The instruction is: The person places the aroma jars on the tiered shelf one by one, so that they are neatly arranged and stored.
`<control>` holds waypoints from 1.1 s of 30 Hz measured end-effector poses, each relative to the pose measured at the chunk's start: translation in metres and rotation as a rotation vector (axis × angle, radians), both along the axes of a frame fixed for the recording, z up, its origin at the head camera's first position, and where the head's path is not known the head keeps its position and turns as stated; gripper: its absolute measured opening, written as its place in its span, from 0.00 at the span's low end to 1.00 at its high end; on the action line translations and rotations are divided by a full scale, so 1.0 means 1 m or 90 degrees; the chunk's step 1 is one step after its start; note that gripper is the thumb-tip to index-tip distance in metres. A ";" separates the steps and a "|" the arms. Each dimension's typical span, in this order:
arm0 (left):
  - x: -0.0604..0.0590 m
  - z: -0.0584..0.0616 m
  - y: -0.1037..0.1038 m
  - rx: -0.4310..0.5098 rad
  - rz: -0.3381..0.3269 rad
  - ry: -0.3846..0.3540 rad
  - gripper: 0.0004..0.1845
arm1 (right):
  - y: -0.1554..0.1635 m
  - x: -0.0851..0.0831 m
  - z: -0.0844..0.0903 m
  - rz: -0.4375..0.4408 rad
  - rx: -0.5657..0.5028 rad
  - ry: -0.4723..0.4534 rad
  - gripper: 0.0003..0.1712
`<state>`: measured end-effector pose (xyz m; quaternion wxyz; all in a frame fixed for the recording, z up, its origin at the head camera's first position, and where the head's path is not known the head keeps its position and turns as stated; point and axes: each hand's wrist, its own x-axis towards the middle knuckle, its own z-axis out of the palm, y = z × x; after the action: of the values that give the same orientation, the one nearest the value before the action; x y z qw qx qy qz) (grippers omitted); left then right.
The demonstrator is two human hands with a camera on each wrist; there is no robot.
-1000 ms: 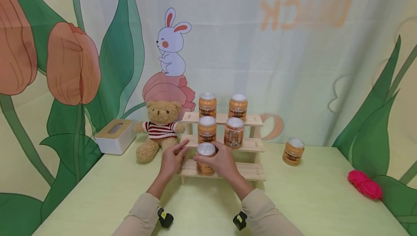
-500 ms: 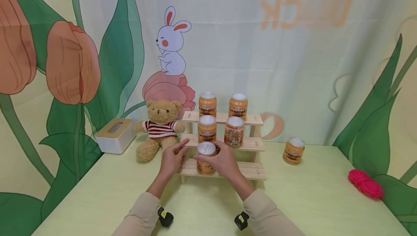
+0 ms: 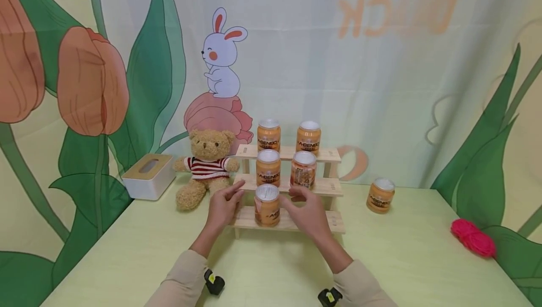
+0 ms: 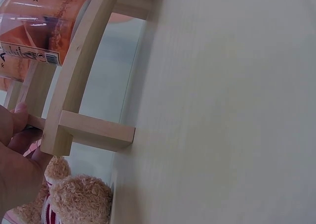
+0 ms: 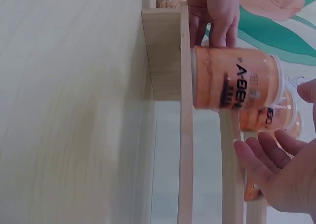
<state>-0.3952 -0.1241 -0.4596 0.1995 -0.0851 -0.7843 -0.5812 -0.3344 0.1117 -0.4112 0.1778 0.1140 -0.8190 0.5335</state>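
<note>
An orange can (image 3: 267, 207) with a silver lid stands upright near the left end of the bottom tier of a wooden step shelf (image 3: 326, 222). My right hand (image 3: 308, 210) is just right of it, fingers loosely bent with nothing in them, as the right wrist view also shows with the fingers (image 5: 256, 159) apart from the can. At the shelf's left end, my left hand (image 3: 223, 208) grips the wooden frame; its fingers (image 4: 37, 155) sit round the board end in the left wrist view. Two cans stand on the middle tier, left can (image 3: 268, 169) and right can (image 3: 303, 170).
On the top tier are a left can (image 3: 268, 135) and a right can (image 3: 308, 136). A teddy bear (image 3: 209, 168) and a tissue box (image 3: 150, 182) sit left of the shelf. Off to the right are another can (image 3: 380, 197) and pink yarn (image 3: 473, 238).
My right hand has let go of the bottom-tier can and moved right, uncovering its front. The can now shows its lettering. My left hand stays at the shelf's end.
</note>
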 end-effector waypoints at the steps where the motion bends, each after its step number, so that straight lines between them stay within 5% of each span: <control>1: 0.000 0.000 0.000 0.000 0.000 0.003 0.16 | 0.003 0.001 0.000 -0.005 -0.001 0.007 0.24; 13: -0.002 -0.001 0.000 -0.001 0.008 0.003 0.16 | 0.049 0.005 0.009 -0.101 0.008 0.083 0.17; 33: -0.003 -0.002 0.000 0.006 0.003 0.005 0.16 | 0.124 -0.019 -0.009 -0.238 0.058 0.037 0.30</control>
<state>-0.3979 -0.1245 -0.4618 0.2047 -0.0845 -0.7809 -0.5841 -0.3530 0.2354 -0.4200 0.2923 -0.0166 -0.8438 0.4497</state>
